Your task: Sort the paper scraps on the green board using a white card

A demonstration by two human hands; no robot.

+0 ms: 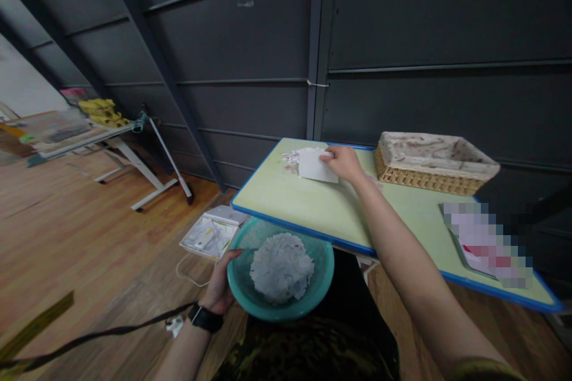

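Note:
My right hand [343,162] grips a flat white card [318,166] by its right edge, over the pale green table top [263,184]. Small white paper scraps [292,156] lie against the card's far left side. Below the table's near edge, my left hand [222,277] holds a teal plastic colander [280,311] by its left rim, with the thumb over the rim. A heap of shredded pale paper [282,266] fills the middle of the colander. A black watch [205,317] is on the left wrist.
A wicker basket [424,180] with a cloth liner stands at the table's back right. A blurred-out flat item [487,244] lies near its right end. An open white box [209,235] sits on the floor at left. A folding table [84,137] stands farther left; dark metal panels [232,41] rise behind.

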